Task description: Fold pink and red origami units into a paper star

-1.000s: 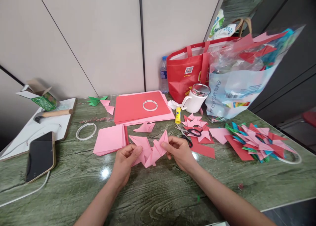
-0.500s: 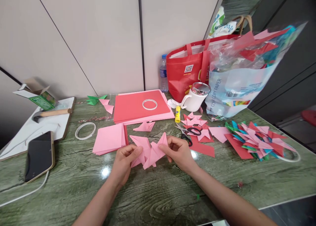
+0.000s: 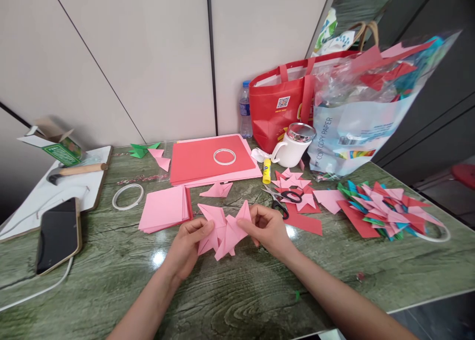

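Pink folded paper (image 3: 222, 233) with pointed tips is between my hands, just above the table. My left hand (image 3: 190, 243) pinches its left side between thumb and fingers. On the right side, my right hand (image 3: 267, 231) grips a folded piece near its upper tip. The two sides overlap in the middle; whether they are joined I cannot tell. Just beyond lies another pink folded piece (image 3: 216, 189). A stack of pink paper squares (image 3: 163, 209) sits beside my left hand, and black-handled scissors (image 3: 284, 201) lie past my right hand.
Red and pink sheets (image 3: 208, 157) lie at the back under a tape roll (image 3: 224, 157). A glue stick (image 3: 266, 171) and a white mug (image 3: 293, 149) stand to their right. Coloured folded pieces (image 3: 389, 209) are heaped at right. A phone (image 3: 58, 236) and hammer (image 3: 81, 169) are at left.
The right-hand pink piece has moved slightly left and down, overlapping the left-hand piece more. Both hands keep their pinch.
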Available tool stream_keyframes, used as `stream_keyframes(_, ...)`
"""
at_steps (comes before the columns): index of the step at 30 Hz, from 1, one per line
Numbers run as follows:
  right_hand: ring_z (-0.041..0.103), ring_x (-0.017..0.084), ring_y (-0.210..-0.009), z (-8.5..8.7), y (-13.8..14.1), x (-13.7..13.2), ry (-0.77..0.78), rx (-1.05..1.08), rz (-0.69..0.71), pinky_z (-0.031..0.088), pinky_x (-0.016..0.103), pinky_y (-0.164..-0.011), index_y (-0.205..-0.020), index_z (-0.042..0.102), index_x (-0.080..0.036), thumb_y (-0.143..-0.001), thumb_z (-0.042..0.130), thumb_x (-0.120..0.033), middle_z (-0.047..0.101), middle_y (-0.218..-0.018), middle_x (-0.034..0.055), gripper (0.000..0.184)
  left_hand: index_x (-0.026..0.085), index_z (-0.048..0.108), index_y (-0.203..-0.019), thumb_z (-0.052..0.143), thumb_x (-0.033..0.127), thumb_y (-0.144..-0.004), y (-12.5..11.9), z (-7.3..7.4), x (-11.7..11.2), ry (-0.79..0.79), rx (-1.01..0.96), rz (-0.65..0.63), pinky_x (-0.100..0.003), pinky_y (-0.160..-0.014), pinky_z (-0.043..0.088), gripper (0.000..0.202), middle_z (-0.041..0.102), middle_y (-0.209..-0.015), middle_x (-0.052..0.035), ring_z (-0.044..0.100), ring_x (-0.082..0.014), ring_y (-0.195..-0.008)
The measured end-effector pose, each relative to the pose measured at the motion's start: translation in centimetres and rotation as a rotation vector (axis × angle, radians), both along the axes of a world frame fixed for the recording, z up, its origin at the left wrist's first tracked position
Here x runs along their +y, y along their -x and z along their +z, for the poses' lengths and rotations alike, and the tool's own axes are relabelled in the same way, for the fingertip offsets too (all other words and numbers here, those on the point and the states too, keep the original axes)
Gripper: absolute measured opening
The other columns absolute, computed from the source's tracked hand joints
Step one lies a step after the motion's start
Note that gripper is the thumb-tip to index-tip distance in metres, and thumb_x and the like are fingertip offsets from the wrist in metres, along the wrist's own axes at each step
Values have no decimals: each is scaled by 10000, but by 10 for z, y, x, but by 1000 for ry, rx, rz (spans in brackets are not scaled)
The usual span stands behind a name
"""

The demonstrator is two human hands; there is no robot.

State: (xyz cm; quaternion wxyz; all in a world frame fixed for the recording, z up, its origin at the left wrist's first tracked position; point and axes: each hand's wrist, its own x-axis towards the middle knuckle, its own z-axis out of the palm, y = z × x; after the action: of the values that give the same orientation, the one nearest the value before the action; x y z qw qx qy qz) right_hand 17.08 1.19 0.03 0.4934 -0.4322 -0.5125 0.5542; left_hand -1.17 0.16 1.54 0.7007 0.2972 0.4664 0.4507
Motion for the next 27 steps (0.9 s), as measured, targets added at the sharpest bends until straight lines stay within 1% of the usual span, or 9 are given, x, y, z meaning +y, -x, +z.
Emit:
stream_keyframes(4,362,42,-270,1,-1,0,-6,-15,0,228,169,-272,-551,403,-199,-666,720,-371,404,-403,-98,379,124,599,-513,802,328,-560,-1,1,-1,-30,37,13,-181,-519,339,291,555,-527,24,434,-64,-511)
stream_keyframes(8,353,36,-266,1,-2,0,-27,-28,-3,210,164,-282,-557,395,-199,-695,698,-344,386,-403,-104,364,119,597,-501,796,355,-564,-2,2,-3,-122,150,47,-179,-532,328,315,531,-514,28,419,-66,-531)
stream_keyframes(10,350,35,-267,0,-3,0,-30,-31,-2,207,164,-288,-558,388,-200,-704,692,-337,379,-400,-106,364,120,596,-498,787,366,-574,-3,2,-4,-144,183,50,-182,-534,324,320,521,-511,29,412,-69,-536)
stream_keyframes(27,361,42,-281,-3,1,0,-4,-9,24,222,167,-305,-572,404,-199,-715,686,-358,386,-396,-104,354,123,600,-537,733,374,-648,-3,-4,-6,-184,233,0,-198,-519,315,305,531,-528,19,408,-77,-528)
